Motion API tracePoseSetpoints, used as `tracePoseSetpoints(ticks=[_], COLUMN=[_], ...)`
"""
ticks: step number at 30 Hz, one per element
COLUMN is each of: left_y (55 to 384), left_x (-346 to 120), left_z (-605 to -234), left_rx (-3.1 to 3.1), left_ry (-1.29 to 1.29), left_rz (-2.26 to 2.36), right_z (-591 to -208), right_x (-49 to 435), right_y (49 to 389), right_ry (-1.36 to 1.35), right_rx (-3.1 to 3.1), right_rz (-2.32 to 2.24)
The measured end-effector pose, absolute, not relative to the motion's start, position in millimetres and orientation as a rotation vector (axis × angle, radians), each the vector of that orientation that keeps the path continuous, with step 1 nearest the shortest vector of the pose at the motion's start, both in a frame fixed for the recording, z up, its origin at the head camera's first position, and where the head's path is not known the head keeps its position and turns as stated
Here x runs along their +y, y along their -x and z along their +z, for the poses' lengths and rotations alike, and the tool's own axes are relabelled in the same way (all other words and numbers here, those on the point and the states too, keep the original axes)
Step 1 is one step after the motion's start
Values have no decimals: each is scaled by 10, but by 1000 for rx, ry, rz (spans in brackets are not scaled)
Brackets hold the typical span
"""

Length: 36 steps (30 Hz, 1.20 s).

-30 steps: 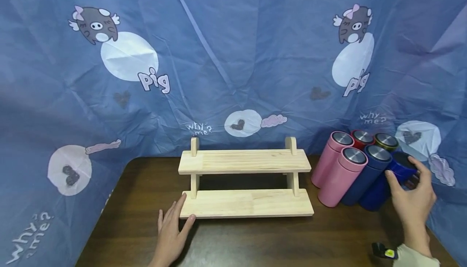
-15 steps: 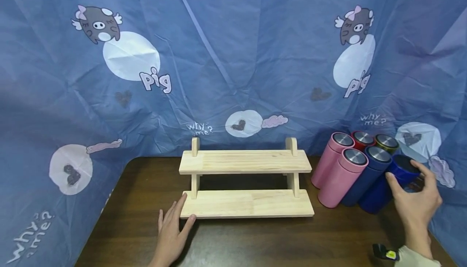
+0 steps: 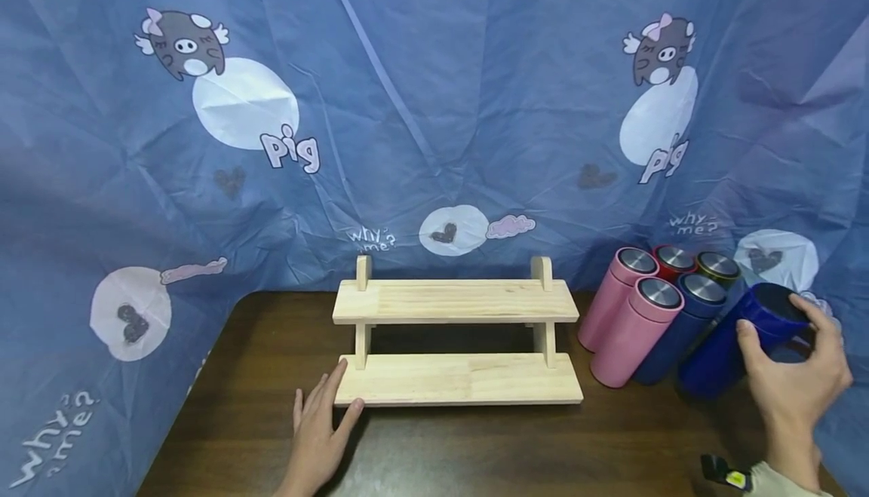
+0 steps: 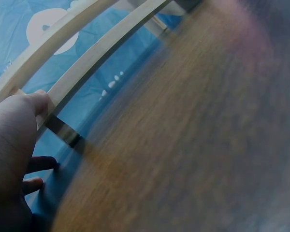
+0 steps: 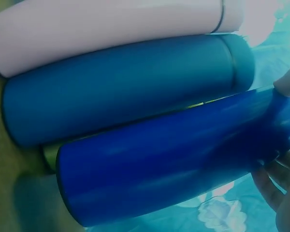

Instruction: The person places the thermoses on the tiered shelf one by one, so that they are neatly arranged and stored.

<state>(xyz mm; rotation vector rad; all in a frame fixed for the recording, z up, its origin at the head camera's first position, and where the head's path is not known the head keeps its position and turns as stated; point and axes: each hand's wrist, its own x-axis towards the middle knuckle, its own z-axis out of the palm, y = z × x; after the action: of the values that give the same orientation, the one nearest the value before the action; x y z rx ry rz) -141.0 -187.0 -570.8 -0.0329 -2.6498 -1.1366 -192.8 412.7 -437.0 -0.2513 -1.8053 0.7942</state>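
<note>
Thumb and fingers of my right hand grip a glossy blue thermos bottle near its black-topped lid. The bottle leans a little to the right in the head view. In the right wrist view its bottom end shows beside a darker blue thermos. My left hand rests at the left end of a two-tier wooden rack, its fingers fairly straight and the thumb at the lower board's front edge. The left wrist view shows the hand touching that board's end.
Left of the held bottle stand two pink thermoses, with a red one and an olive-green one behind. A brown table carries everything. Blue printed cloth hangs behind and at both sides.
My right hand has drawn the blue thermos to the right, so a gap now shows between it and the darker blue one. The left hand and rack stay put.
</note>
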Motion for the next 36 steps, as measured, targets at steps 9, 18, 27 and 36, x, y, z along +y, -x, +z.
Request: tracePoseSetpoints(ticks=[9, 18, 27, 36], left_y=[1397, 1419, 1405, 1405], left_x=[-1880, -1892, -1889, -1886], left_z=[-5719, -5751, -5734, -5741], left_rx=[-2618, -2629, -2615, -2611], left_ry=[68, 47, 67, 55], left_rz=[-1122, -1159, -1137, -1151], right_z=[-4072, -3904, -3757, -3746], right_x=[3860, 3734, 3455, 3187], right_y=[1736, 1574, 1484, 1456], right_ry=[182, 102, -31, -119], right_rx=[-1731, -1750, -1706, -1727], right_rz=[823, 888, 998, 1058])
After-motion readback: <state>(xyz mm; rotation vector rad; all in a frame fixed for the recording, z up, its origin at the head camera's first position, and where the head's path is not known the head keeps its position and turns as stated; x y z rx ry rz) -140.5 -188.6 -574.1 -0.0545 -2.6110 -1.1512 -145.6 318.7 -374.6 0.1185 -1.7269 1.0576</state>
